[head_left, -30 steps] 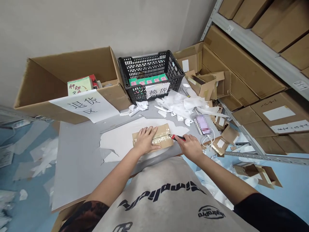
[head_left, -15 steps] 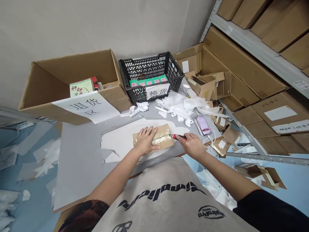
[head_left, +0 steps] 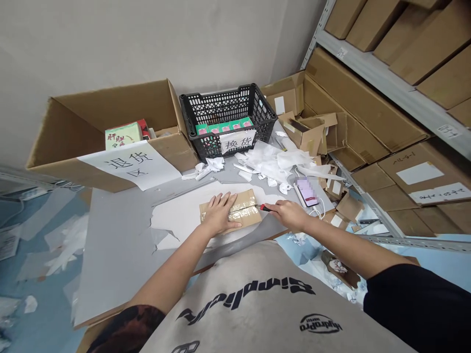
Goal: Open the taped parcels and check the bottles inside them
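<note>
A small flat cardboard parcel (head_left: 247, 206) wrapped in clear tape lies on the grey table (head_left: 117, 245), on a torn white patch. My left hand (head_left: 218, 214) lies flat on its left half, fingers stretched out, pressing it down. My right hand (head_left: 289, 214) is closed round a red-handled cutter (head_left: 265, 208), whose tip touches the parcel's right edge at the tape seam.
A black plastic basket (head_left: 228, 109) with green-pink boxes and a paper sign stands behind. A big open carton (head_left: 106, 122) with a paper sign is at the left. Crumpled white paper (head_left: 274, 159), a phone (head_left: 306, 191) on a cable and cardboard scraps lie right. Shelves of cartons (head_left: 386, 108) fill the right side.
The view has shifted slightly. My right hand with the cutter has crept a little left towards the parcel's edge. The left hand stays flat on the parcel.
</note>
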`<state>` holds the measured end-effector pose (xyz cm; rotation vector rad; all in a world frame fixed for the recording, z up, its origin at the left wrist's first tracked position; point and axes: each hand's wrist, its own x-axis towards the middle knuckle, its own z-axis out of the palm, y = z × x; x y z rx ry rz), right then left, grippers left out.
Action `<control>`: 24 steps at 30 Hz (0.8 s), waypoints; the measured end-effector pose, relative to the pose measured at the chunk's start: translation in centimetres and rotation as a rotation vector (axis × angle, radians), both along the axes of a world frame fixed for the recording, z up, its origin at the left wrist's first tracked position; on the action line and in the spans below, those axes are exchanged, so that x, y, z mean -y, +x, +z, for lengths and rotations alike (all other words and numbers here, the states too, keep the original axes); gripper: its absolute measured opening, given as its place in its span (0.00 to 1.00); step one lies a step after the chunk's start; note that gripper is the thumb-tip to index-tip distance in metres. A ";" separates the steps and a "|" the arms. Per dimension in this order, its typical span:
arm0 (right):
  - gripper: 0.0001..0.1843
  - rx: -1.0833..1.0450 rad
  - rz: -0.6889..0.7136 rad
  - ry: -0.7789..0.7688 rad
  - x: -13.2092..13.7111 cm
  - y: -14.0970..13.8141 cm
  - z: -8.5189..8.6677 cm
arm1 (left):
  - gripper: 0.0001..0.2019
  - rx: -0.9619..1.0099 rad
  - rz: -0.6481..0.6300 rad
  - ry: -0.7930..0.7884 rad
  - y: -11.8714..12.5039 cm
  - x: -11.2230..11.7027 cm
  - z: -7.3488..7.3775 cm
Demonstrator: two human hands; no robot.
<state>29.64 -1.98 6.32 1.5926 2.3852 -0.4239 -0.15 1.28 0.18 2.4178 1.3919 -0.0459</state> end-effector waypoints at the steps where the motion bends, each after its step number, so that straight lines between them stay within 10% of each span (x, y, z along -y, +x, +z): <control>1: 0.24 -0.005 -0.037 -0.011 0.3 -0.2 0.0 | 0.58 0.000 -0.002 0.001 0.0 0.0 0.0; 9: 0.22 -0.111 -0.226 -0.136 0.8 -0.9 0.3 | 0.57 -0.032 0.005 0.001 0.2 0.0 0.2; 15: 0.24 0.044 -0.031 0.120 2.5 -1.6 0.3 | 0.56 -0.016 -0.003 0.005 0.1 0.1 0.0; 24: 0.24 -0.165 -0.283 0.122 -0.7 5.0 0.9 | 0.58 -0.014 -0.022 -0.025 -0.4 0.1 0.0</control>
